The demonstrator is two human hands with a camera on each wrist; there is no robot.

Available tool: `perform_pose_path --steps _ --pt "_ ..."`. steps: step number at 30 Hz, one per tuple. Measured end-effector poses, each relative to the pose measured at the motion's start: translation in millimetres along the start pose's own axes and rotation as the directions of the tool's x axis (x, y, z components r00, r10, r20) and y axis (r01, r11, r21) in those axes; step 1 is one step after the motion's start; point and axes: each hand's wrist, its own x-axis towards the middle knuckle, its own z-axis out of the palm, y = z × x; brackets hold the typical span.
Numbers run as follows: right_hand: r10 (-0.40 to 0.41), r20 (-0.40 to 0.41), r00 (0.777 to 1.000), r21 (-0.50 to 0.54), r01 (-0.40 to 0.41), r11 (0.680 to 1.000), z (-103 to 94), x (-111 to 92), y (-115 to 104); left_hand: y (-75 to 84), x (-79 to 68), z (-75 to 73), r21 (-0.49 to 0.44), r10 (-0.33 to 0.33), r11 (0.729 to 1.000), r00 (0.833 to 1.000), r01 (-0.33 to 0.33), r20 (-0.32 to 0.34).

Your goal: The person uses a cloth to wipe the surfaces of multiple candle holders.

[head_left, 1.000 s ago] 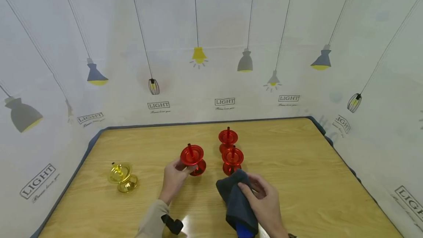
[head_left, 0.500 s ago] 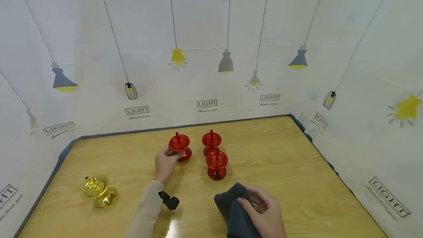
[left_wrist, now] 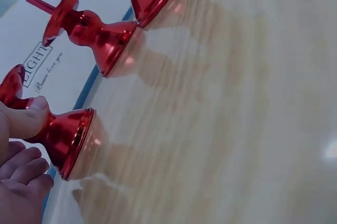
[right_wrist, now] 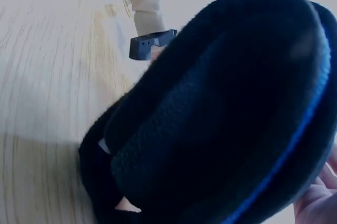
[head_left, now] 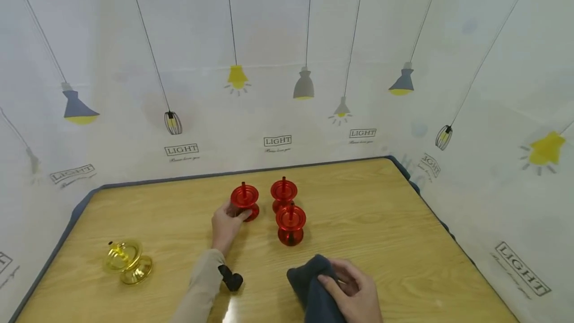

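Note:
My left hand (head_left: 226, 226) grips a shiny red candle holder (head_left: 244, 196) by its waist, thumb on the near side. In the left wrist view, the held candle holder (left_wrist: 66, 137) is upright with its flared base at the tabletop. Just to its right are two matching red candle holders, one farther back (head_left: 283, 191) and one nearer (head_left: 290, 220). My right hand (head_left: 354, 290) pinches a folded dark blue-grey cloth (head_left: 316, 285) close over the near part of the table. That cloth (right_wrist: 210, 103) fills most of the right wrist view and hides the fingers behind it.
A gold candle holder (head_left: 135, 269) stands apart at the left of the wooden table (head_left: 385, 223). Dark blue edging (head_left: 188, 178) runs along the table's far side. Behind it hangs a pale backdrop (head_left: 202, 83) printed with lamps. A black wrist device (head_left: 230, 278) sits on my left sleeve.
My left hand has carried its red candle holder farther back, level with the other two. My right hand and the cloth have drawn away from them. The head view has turned rightward.

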Motion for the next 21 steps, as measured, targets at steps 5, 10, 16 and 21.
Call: perform_pose_path --steps 5,10,16,21 --pt "0.024 0.004 1.000 0.012 -0.024 1.000 6.2 1.8 -0.3 -0.1 -20.5 -27.6 -0.029 0.028 0.999 1.000 -0.028 -0.002" --pt "0.013 0.018 1.000 0.023 -0.013 1.000 8.9 3.2 -2.8 27.3 -52.4 -68.5 0.074 0.146 0.988 0.983 -0.138 -0.115" --pt "0.002 0.038 0.999 0.028 -0.003 1.000 12.9 4.3 -5.5 62.3 -72.1 -139.4 0.251 0.423 0.905 0.787 -0.343 -0.449" --pt "0.003 0.052 0.999 0.034 -0.005 0.999 16.1 4.1 -5.0 45.1 -82.0 -188.4 0.274 0.280 0.950 0.798 -0.151 -0.534"
